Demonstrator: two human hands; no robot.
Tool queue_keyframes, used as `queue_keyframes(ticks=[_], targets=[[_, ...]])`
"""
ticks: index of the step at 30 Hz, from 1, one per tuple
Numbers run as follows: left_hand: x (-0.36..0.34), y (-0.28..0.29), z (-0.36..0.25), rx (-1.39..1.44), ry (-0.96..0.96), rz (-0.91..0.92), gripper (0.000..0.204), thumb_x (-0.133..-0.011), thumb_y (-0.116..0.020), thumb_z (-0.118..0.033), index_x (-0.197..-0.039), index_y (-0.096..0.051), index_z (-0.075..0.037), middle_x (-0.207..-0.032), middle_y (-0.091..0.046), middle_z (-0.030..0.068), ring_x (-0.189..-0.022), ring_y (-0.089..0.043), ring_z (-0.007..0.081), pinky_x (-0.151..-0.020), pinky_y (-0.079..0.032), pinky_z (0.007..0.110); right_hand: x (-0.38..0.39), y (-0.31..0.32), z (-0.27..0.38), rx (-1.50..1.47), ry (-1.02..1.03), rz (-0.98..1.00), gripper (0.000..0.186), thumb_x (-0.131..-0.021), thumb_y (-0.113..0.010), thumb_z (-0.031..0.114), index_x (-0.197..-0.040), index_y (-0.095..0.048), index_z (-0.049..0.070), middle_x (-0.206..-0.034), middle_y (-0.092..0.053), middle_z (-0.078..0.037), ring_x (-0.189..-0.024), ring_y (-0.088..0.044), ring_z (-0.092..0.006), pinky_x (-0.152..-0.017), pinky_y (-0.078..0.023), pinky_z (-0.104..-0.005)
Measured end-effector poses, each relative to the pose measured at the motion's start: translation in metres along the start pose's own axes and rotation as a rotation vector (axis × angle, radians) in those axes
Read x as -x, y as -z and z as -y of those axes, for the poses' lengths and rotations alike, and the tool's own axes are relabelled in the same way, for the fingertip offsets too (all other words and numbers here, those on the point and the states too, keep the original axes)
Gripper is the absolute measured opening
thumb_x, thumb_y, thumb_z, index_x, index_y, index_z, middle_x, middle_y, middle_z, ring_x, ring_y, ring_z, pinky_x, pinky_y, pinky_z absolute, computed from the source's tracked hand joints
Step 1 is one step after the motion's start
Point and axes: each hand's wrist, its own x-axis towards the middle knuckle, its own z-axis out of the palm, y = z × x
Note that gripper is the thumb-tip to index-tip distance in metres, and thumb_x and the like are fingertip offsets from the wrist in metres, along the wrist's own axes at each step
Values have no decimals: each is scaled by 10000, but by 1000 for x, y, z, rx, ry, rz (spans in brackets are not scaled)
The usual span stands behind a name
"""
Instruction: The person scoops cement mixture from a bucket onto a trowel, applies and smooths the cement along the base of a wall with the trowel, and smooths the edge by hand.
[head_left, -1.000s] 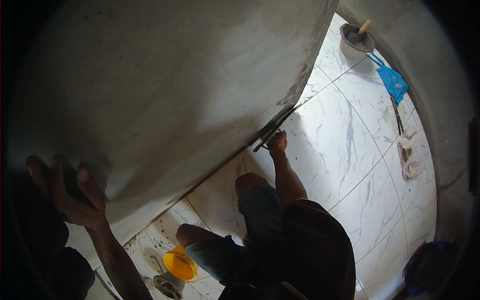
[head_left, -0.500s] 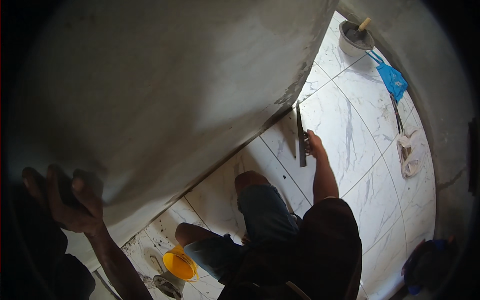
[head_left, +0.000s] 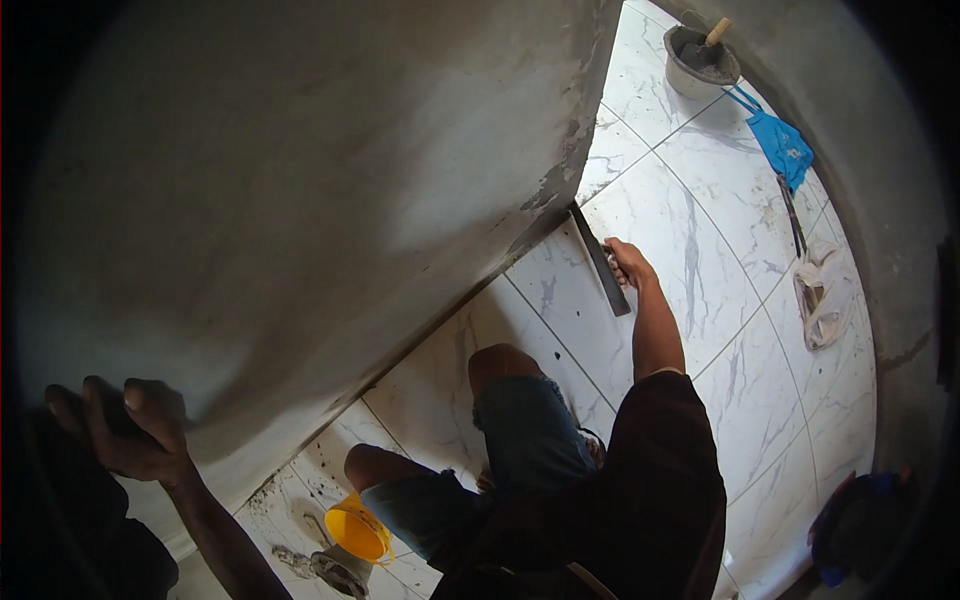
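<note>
A long, dark plastering trowel is in my right hand, fingers wrapped round its handle. Seen nearly edge-on, the blade has its far end at the foot of the grey plastered wall, beside the wall's corner. My left hand is raised at the far left with its fingers apart and nothing visible in it. Its fingertips are at or close to the wall's surface; contact is unclear in the shadow. My bent knees in denim shorts are between the two arms.
A mortar bucket with a wooden-handled tool stands at the upper right. A blue bag and a whitish plastic bag lie along the right wall. By my left knee are a yellow bucket and a grey container. Marbled tiles cover the floor.
The trowel has tilted, its far end swinging left toward the wall's foot and its near end right. My left hand sits slightly lower in view, fingers still apart.
</note>
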Motion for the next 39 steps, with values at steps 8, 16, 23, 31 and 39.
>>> queue_keyframes(ticks=[8, 16, 23, 31, 39], targets=[[5, 1, 7, -30, 28, 3, 431, -970, -568, -313, -1167, -580, 70, -1387, -450, 290, -1327, -410, 414, -1109, -317, 497, -33, -4, 63, -42, 209, -33, 381, -918, -468, 456, -699, -453, 145, -512, -364, 38, -385, -301, -108, -360, -259, -284], [4, -1, 2, 11, 22, 13, 423, -955, -601, -262, -1187, -553, 89, -1391, -434, 305, -1340, -394, 406, -1113, -297, 509, -3, -8, 139, -489, 550, -78, 403, -916, -500, 467, -933, -638, 89, -724, -591, -26, -561, -559, -156, -483, -450, -304], [8, 1, 3, 63, 80, -16, 404, -958, -591, -271, -1185, -581, 64, -1340, -490, 294, -1269, -473, 406, -1079, -362, 460, 23, -2, 25, -232, 336, -205, 437, -941, -488, 536, -929, -565, 106, -531, -419, 40, -413, -408, -93, -377, -317, -255], [-5, 1, -2, 46, 36, 130, 416, -946, -602, -234, -1272, -518, 11, -1341, -520, 243, -1215, -533, 389, -1019, -434, 438, 97, 9, -74, -95, 279, -475, 388, -930, -546, 463, -929, -537, 76, -580, -432, 3, -412, -396, -117, -366, -334, -286], [-10, 1, -8, 285, -37, 47, 353, -955, -579, -172, -1281, -527, -48, -1392, -501, 172, -1288, -479, 330, -1056, -391, 398, 166, 42, 33, 69, 424, -566, 396, -924, -587, 454, -928, -546, 60, -659, -485, -35, -446, -425, -128, -394, -398, -295]])
